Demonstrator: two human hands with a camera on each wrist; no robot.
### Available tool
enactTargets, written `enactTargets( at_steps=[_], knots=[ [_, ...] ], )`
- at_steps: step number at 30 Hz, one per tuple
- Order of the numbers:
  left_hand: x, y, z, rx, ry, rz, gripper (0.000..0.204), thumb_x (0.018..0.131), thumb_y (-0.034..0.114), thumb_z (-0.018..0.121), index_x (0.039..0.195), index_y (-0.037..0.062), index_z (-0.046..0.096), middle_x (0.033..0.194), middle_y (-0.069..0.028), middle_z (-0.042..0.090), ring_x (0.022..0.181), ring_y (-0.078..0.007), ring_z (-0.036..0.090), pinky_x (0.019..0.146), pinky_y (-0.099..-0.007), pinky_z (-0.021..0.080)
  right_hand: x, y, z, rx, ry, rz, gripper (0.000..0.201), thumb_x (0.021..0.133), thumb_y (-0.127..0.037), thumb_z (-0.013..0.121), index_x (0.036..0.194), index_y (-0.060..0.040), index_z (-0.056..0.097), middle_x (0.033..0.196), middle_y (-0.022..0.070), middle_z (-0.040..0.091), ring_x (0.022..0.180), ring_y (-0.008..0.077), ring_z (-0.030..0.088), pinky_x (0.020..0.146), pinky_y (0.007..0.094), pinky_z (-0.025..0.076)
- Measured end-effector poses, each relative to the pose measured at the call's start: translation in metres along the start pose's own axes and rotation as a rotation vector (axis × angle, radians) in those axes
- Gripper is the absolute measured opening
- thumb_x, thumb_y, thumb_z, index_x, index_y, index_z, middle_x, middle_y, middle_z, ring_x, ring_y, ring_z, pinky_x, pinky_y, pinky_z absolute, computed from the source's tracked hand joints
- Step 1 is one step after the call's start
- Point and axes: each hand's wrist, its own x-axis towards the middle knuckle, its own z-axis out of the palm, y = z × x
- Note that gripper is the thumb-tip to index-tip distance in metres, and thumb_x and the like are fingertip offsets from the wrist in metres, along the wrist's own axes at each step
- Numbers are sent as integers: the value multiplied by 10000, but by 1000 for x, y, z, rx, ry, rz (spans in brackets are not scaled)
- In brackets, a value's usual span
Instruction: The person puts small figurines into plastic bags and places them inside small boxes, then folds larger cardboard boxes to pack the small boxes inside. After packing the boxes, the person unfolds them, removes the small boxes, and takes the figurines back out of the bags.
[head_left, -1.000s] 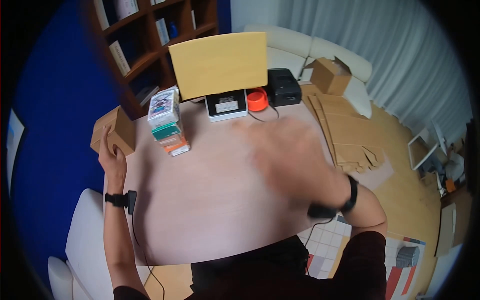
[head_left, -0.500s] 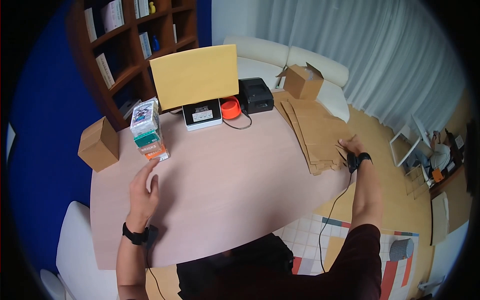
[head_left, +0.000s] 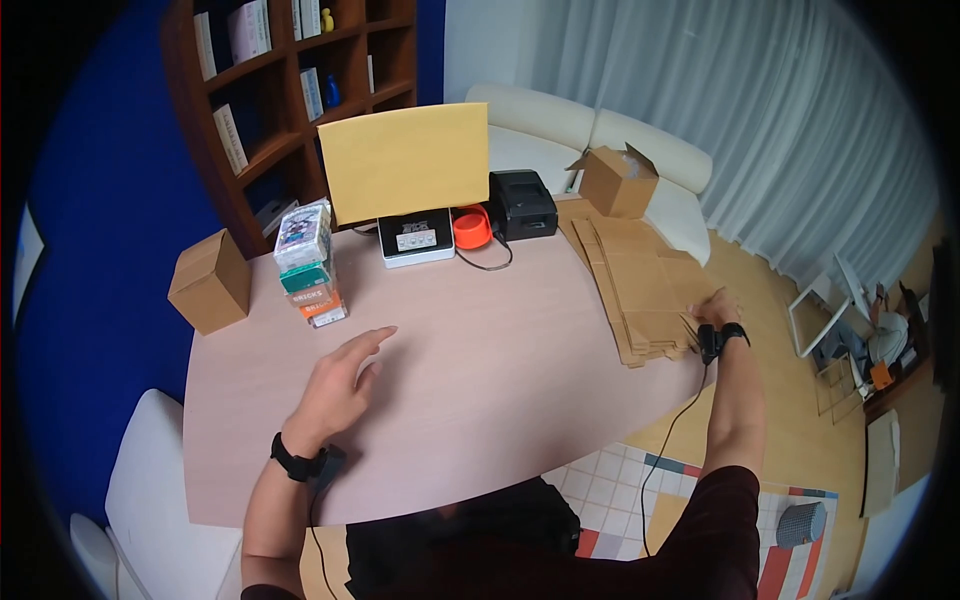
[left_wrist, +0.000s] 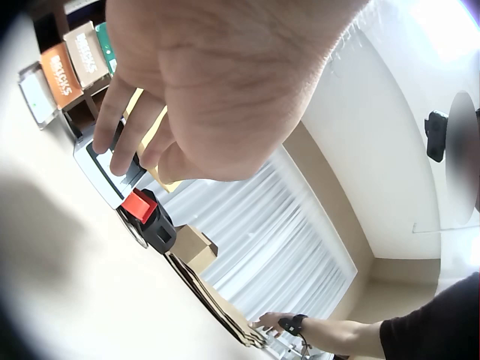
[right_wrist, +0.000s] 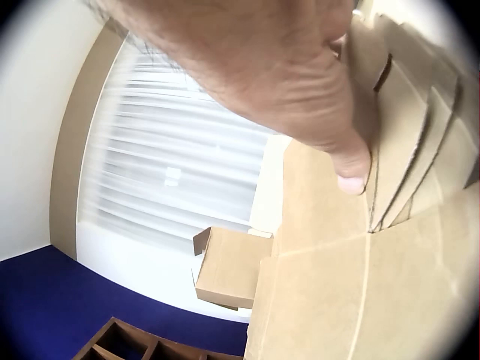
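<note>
At the right side of the table lies a stack of flattened cardboard boxes [head_left: 645, 275]. My right hand [head_left: 714, 307] grips its near right edge. In the right wrist view the thumb [right_wrist: 352, 169] lies on the top sheet beside the cut flaps [right_wrist: 420, 112], while the other fingers are mostly hidden. My left hand [head_left: 335, 392] hovers over the left middle of the table [head_left: 460, 400], fingers extended and holding nothing. Nearest to it stands a pile of small boxes [head_left: 308, 270], some lettered BRICKS, and left of that a closed brown carton [head_left: 212, 282].
Along the back are a yellow panel [head_left: 405, 162], a black-and-white device [head_left: 417, 240], a round orange object [head_left: 472, 228] and a black printer-like machine [head_left: 524, 205]. An open carton [head_left: 618, 180] sits on the white sofa [head_left: 545, 118] behind. A bookshelf [head_left: 270, 150] stands at back left.
My right hand has swung from over the table to the cardboard stack's right edge. My left hand has left the brown carton, coming nearer and to the right.
</note>
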Motion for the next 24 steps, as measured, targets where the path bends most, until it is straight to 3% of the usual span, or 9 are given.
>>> enactTargets(
  at_steps=[1,2,4,6,10,14,16,24],
  knots=[
    [1,1,1,-1,-1,3,569,949,-50,621,1492,116,586,1404,-221,665,1164,-390,712,1020,-451,568,-15,-6,-8,-55,157,1,618,750,-352,988,1184,26,762,1136,168,798,1030,306,768,916,439,594],
    [3,3,3,-4,-20,8,561,950,-40,623,1488,116,588,1409,-219,663,1182,-400,701,1029,-455,564,-6,-1,-3,-55,158,4,618,750,-352,988,1184,26,762,1136,168,798,1030,306,768,916,439,594],
    [6,5,6,-14,-37,18,553,951,-29,625,1483,116,590,1413,-218,661,1200,-410,689,1038,-459,560,29,17,17,57,-68,-92,559,777,-310,973,1157,44,765,1089,175,802,964,299,777,854,436,608],
    [8,7,9,51,-66,51,556,974,-27,624,1507,121,580,1422,-201,663,1180,-352,717,1022,-437,573,60,34,41,135,-115,-81,531,786,-286,968,1135,60,765,1044,174,802,910,287,773,807,430,606],
    [11,15,13,29,-83,81,552,971,-21,632,1502,121,585,1422,-196,664,1182,-360,711,1035,-437,568,64,40,44,231,-219,-80,480,805,-223,959,1080,111,751,916,165,788,751,242,740,674,415,581],
    [14,24,14,35,-104,82,542,972,-8,639,1496,118,590,1436,-190,658,1214,-383,692,1057,-452,559,56,44,33,341,-255,-2,470,790,-203,971,1034,126,739,876,159,774,721,225,721,625,417,563],
    [15,28,14,42,-100,77,539,973,-1,641,1496,118,589,1443,-189,654,1231,-396,680,1068,-458,553,51,45,28,351,-176,-33,409,795,-161,964,986,117,733,847,158,763,673,233,707,571,425,546],
    [21,38,22,22,-129,87,534,977,22,631,1500,115,581,1447,-186,650,1288,-418,632,1114,-467,524,56,58,25,446,-228,51,313,762,-116,945,845,90,725,793,138,736,645,233,694,561,418,537]
  ],
)
